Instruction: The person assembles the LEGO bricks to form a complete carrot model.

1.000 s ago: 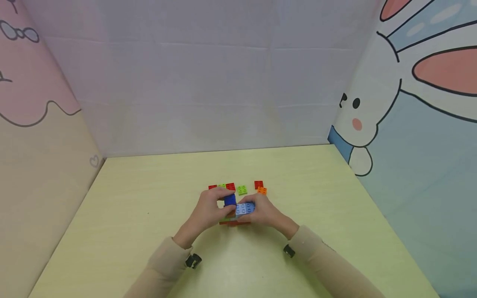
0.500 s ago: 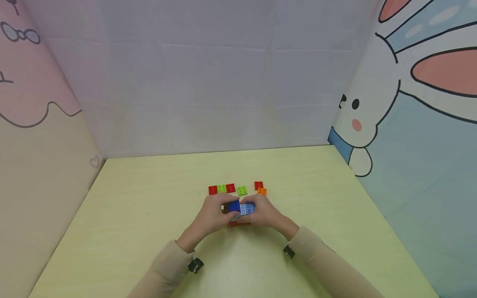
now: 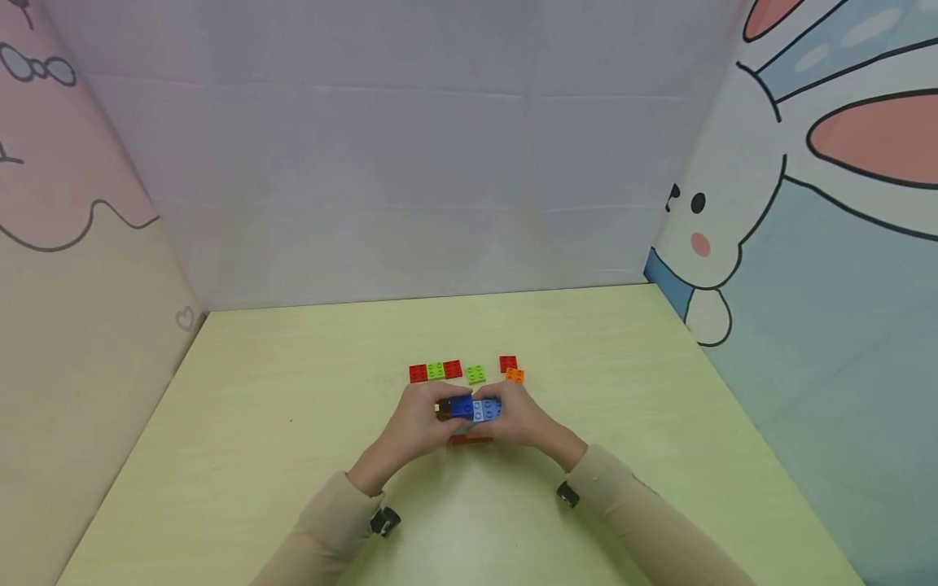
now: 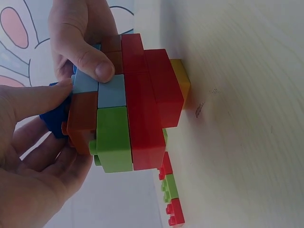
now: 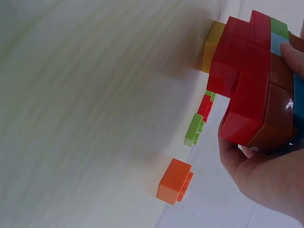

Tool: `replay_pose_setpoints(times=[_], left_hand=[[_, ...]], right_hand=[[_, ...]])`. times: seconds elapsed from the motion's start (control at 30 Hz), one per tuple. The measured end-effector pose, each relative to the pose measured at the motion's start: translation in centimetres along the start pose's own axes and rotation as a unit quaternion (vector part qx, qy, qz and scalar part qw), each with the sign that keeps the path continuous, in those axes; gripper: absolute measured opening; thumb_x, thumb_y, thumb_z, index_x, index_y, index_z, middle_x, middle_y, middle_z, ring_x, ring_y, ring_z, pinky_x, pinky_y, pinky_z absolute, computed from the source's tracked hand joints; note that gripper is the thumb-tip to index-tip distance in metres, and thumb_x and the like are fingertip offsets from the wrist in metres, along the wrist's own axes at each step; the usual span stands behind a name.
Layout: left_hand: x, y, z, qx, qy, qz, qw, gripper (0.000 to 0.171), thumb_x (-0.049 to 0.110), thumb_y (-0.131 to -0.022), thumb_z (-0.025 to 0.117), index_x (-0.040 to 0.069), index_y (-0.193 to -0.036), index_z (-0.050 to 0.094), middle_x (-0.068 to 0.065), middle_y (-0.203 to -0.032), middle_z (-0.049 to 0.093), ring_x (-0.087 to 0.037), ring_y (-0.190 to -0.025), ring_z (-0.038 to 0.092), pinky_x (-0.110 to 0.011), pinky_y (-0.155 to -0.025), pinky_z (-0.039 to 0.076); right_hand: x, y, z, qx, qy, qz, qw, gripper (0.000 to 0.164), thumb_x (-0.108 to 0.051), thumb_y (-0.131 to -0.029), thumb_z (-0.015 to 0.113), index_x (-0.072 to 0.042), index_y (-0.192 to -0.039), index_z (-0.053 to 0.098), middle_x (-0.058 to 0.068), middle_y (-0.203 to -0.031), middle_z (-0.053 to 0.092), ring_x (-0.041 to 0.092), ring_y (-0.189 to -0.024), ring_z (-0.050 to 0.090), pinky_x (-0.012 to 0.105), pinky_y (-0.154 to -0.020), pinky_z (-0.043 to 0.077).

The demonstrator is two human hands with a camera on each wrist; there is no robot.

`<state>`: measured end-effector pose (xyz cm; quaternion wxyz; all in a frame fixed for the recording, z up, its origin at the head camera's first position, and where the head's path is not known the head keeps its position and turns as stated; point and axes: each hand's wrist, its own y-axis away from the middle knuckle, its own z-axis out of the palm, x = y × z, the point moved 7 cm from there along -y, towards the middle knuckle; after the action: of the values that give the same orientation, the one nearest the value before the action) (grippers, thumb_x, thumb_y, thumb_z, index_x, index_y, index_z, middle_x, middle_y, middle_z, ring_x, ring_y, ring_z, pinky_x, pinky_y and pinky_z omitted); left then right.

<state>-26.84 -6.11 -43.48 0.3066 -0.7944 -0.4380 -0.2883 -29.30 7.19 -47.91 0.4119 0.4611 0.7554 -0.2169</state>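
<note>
Near the middle of the table, a stepped stack of toy building bricks [image 4: 145,109] stands between the two hands. It has a yellow base, red layers above it, then green, brown and light blue bricks. My left hand [image 3: 416,419] pinches a dark blue brick [image 3: 461,406] at the top left of the stack, beside a light blue brick [image 3: 487,409]. My right hand [image 3: 520,417] grips the stack's right side; its thumb [image 4: 95,61] presses a light blue brick in the left wrist view. Fingers hide part of the upper layers.
Behind the stack lie loose bricks: a red brick [image 3: 418,373], a green brick [image 3: 436,370] and another red brick [image 3: 453,369] in a row. Further right are a second green brick [image 3: 475,374], a red one and an orange brick [image 3: 515,375]. Walls border the table [image 3: 293,488].
My left hand has moved right and slightly down with the dark blue brick, bringing it beside the light blue brick on the stack. The right hand has hardly moved.
</note>
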Motion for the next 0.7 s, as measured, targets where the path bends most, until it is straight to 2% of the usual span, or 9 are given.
replay_pose_setpoints(times=[0.33,0.7], left_hand=[[-0.06,-0.14,-0.21,-0.018,0.013,-0.011,0.9997,0.039,0.01,-0.075,0.082,0.01,-0.113,0.071,0.004,-0.102,0.068,-0.012,-0.08,0.058,-0.024,-0.069,0.051],[-0.18,-0.38,-0.27,-0.026,0.004,-0.017,0.9995,0.039,0.01,-0.074,0.083,0.013,-0.112,0.072,0.006,-0.1,0.068,-0.011,-0.08,0.058,-0.023,-0.068,0.051]], right_hand=[[-0.03,0.08,0.04,0.002,-0.007,-0.006,1.0,0.034,-0.029,-0.074,0.084,-0.015,-0.102,0.07,-0.004,-0.101,0.06,0.021,-0.097,0.052,0.031,-0.076,0.049],[-0.01,-0.01,0.12,0.002,0.0,-0.013,1.0,0.035,-0.031,-0.074,0.083,-0.015,-0.102,0.07,-0.006,-0.101,0.06,0.019,-0.096,0.053,0.03,-0.076,0.049]])
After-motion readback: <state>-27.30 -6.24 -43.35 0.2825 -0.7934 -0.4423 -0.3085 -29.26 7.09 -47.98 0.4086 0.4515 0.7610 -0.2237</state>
